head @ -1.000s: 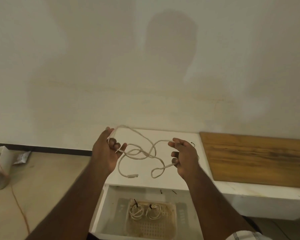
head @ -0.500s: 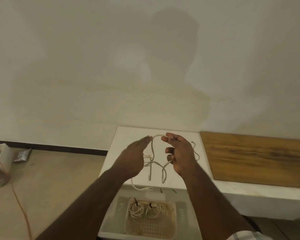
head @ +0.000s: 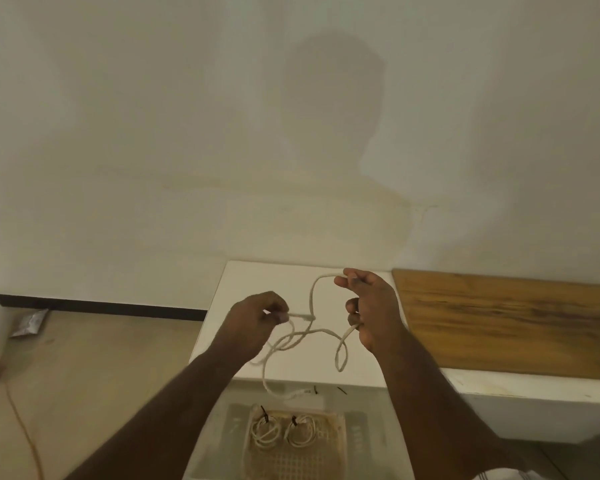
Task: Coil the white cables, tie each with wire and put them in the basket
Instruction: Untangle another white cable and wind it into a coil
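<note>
I see both hands, left (head: 257, 318) and right (head: 371, 306), pinching the white cable (head: 305, 336) above the white desk (head: 250, 289) against a plain wall (head: 153, 133).

Light: dim, warm, yellowish.
Source: behind the person.
Shadow: soft head-and-shoulders shape on the wall (head: 333, 109).
Focus: slightly soft, grainy.
Edges: wide-angle bending.

obstacles: wooden board (head: 506, 320) right, wall (head: 187, 133) behind | free: white tabletop (head: 257, 278) left part, basket (head: 336, 441) below
</note>
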